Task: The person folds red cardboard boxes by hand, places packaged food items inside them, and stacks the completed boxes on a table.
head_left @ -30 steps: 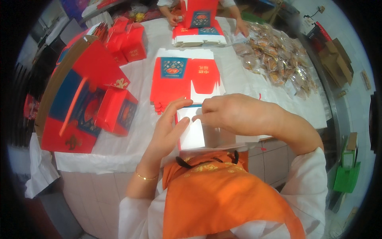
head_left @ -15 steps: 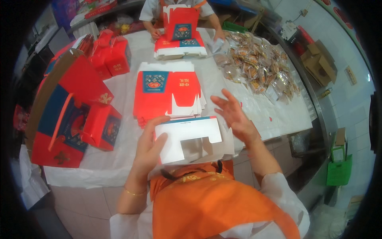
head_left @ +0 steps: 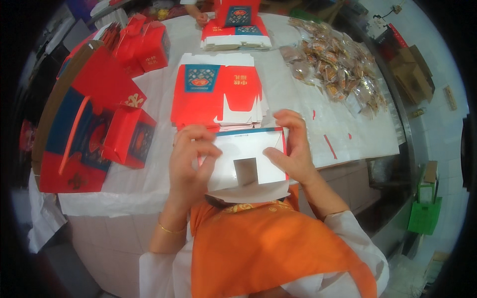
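Observation:
Close in front of my orange apron I hold a partly folded carton [head_left: 226,156], its white inner flaps facing up and a strip of blue and red along its far edge. The white flaps leave a squarish gap in the middle, and a lower flap stands loose toward me. My left hand [head_left: 191,161] is closed around its left end with bent fingers. On the right end, my right hand [head_left: 296,151] presses its thumb on a white flap, fingers behind the edge. Just beyond lies a stack of flat red cartons [head_left: 238,102] with blue panels.
A large red carton with an orange handle [head_left: 69,144] stands at the left, a small red box [head_left: 131,136] against it. Folded red boxes [head_left: 149,52] stand farther back. Wrapped items [head_left: 343,69] are heaped at far right. Across the table, a person's hand [head_left: 201,19] is beside another carton pile [head_left: 236,42].
My right hand, open and off the carton before, has come down onto its right end and closed there. The right-hand white flap now lies across. The whole view has shifted slightly.

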`<act>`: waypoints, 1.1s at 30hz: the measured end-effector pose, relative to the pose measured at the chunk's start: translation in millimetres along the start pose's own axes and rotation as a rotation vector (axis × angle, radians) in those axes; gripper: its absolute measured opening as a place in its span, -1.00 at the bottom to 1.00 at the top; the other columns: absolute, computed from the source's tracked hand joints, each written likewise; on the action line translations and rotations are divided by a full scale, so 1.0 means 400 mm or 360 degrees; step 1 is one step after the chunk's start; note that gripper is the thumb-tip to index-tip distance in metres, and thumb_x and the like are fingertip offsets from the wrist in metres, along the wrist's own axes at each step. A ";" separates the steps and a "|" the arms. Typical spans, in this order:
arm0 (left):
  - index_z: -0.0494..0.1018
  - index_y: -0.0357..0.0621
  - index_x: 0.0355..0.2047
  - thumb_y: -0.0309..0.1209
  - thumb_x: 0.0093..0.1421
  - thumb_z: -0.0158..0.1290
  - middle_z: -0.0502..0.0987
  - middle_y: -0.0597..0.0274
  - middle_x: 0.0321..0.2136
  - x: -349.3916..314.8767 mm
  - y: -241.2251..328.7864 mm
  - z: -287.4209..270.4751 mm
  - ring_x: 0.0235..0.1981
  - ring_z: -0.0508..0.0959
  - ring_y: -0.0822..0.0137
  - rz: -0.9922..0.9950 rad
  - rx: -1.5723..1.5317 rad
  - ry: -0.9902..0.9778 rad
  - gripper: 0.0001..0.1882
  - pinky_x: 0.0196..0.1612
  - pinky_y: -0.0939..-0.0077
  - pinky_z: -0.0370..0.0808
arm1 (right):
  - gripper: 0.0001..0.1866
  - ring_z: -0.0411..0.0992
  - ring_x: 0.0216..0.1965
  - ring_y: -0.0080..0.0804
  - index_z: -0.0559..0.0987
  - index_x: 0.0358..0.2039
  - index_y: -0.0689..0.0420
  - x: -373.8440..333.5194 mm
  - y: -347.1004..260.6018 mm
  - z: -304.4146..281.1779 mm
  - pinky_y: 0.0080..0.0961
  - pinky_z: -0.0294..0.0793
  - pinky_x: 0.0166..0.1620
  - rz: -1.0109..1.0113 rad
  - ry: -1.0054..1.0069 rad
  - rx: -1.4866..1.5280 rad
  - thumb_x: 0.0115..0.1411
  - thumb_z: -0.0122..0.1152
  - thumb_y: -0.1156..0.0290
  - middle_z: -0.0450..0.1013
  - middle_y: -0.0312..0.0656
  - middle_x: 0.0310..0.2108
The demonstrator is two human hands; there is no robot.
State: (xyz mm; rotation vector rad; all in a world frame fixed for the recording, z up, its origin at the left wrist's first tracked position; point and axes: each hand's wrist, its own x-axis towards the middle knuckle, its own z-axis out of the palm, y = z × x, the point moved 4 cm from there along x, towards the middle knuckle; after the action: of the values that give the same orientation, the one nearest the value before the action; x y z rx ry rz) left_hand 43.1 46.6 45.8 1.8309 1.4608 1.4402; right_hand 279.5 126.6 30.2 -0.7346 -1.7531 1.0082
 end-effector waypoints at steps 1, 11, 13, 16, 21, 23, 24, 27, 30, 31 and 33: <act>0.54 -0.11 -0.41 -0.73 -0.02 0.05 0.58 0.16 -0.17 0.002 0.011 -0.009 -0.12 0.55 0.23 0.0140 0.0164 -0.0028 -0.77 0.12 0.34 0.39 | -0.43 0.33 0.06 -0.32 0.52 0.03 0.06 -0.003 -0.008 -0.015 -0.39 0.37 0.11 -0.0172 -0.0013 -0.0258 -0.04 0.47 0.55 0.37 -0.13 0.05; 0.48 -0.06 -0.53 -0.67 -0.09 0.09 0.55 0.32 -0.37 0.014 0.041 0.001 -0.33 0.49 0.27 0.0477 0.0430 -0.0308 -0.82 -0.02 0.32 0.30 | -0.69 0.35 -0.35 -0.23 0.69 -0.30 0.11 -0.021 -0.072 -0.025 -0.36 0.35 -0.28 -0.0674 -0.0557 -0.0845 0.08 0.44 0.15 0.46 -0.21 -0.39; 0.49 -0.06 -0.52 -0.63 -0.08 0.10 0.55 0.31 -0.37 0.009 0.037 -0.006 -0.34 0.48 0.25 0.0452 0.0396 -0.0331 -0.85 -0.01 0.30 0.29 | -0.50 0.36 -0.32 -0.23 0.70 -0.21 0.13 -0.025 -0.073 -0.038 -0.33 0.34 -0.24 -0.0730 -0.0623 -0.0808 0.18 0.31 -0.09 0.46 -0.21 -0.35; 0.54 -0.09 -0.42 -0.35 0.02 0.21 0.56 0.24 -0.32 0.003 0.040 -0.015 -0.27 0.50 0.18 0.0438 0.0308 -0.0419 -0.86 0.02 0.21 0.28 | -0.25 0.37 -0.28 -0.22 0.69 -0.10 0.15 -0.027 -0.097 -0.049 -0.29 0.32 -0.15 -0.0781 -0.0696 -0.0817 0.23 0.09 -0.38 0.46 -0.24 -0.31; 0.55 -0.14 -0.21 0.12 0.02 0.33 0.53 0.13 -0.06 -0.024 0.052 -0.043 -0.07 0.50 0.06 0.0442 0.0095 -0.0543 -0.41 0.20 0.00 0.22 | -0.14 0.37 -0.24 -0.23 0.68 -0.07 0.15 -0.031 -0.112 -0.058 -0.29 0.30 -0.11 -0.0766 -0.0714 -0.0847 0.17 0.03 -0.49 0.46 -0.26 -0.24; 0.55 -0.17 -0.20 0.11 0.03 0.34 0.50 0.09 0.01 -0.046 0.058 -0.043 0.00 0.49 0.03 0.0381 0.0189 -0.0542 -0.40 0.26 -0.09 0.18 | -0.21 0.38 -0.24 -0.23 0.68 -0.07 0.14 -0.045 -0.107 -0.051 -0.28 0.30 -0.10 -0.0719 -0.0661 -0.0872 0.15 0.15 -0.40 0.46 -0.26 -0.22; 0.54 -0.18 -0.21 0.05 0.04 0.35 0.49 0.08 0.04 -0.055 0.066 -0.031 0.02 0.48 0.03 0.0347 0.0240 -0.0530 -0.44 0.28 -0.13 0.16 | -0.25 0.38 -0.23 -0.23 0.68 -0.07 0.14 -0.054 -0.108 -0.048 -0.28 0.31 -0.10 -0.0691 -0.0634 -0.0894 0.14 0.20 -0.36 0.46 -0.27 -0.21; 0.52 -0.22 -0.21 -0.23 0.02 0.37 0.47 0.04 0.07 -0.069 0.059 0.001 0.08 0.45 -0.02 0.0354 0.0307 -0.0393 -0.58 0.27 -0.12 0.19 | -0.44 0.35 -0.15 -0.20 0.70 -0.10 0.16 -0.075 -0.091 -0.025 -0.28 0.33 -0.06 -0.0648 -0.0470 -0.0952 0.13 0.30 -0.08 0.45 -0.20 -0.18; 0.51 -0.23 -0.22 -0.50 -0.03 0.32 0.46 0.01 0.08 -0.071 0.064 0.016 0.11 0.42 -0.07 0.0286 0.0250 -0.0196 -0.66 0.23 -0.08 0.25 | -0.59 0.33 -0.08 -0.17 0.69 -0.15 0.17 -0.072 -0.101 -0.006 -0.27 0.35 -0.02 -0.0426 -0.0311 -0.0836 -0.01 0.40 0.24 0.44 -0.14 -0.13; 0.51 -0.24 -0.23 -0.58 -0.05 0.30 0.46 0.01 0.08 -0.068 0.067 0.021 0.12 0.41 -0.09 0.0241 0.0216 -0.0129 -0.67 0.22 -0.06 0.27 | -0.58 0.34 -0.08 -0.16 0.69 -0.14 0.16 -0.071 -0.100 0.000 -0.27 0.33 -0.02 -0.0375 -0.0231 -0.0780 -0.04 0.42 0.30 0.44 -0.16 -0.12; 0.53 -0.22 -0.23 -0.60 -0.06 0.30 0.46 -0.01 0.06 -0.055 0.077 0.033 0.12 0.41 -0.11 0.0010 0.0079 0.0025 -0.66 0.20 -0.03 0.29 | -0.55 0.36 -0.07 -0.15 0.68 -0.12 0.14 -0.070 -0.095 0.010 -0.25 0.30 -0.02 -0.0267 -0.0074 -0.0668 -0.12 0.44 0.41 0.44 -0.19 -0.11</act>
State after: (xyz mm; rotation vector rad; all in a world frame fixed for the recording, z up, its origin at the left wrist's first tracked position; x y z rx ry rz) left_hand 71.0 19.2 54.5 1.8592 1.5126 1.4362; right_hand 284.7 84.0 50.5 -0.8088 -2.0579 0.5517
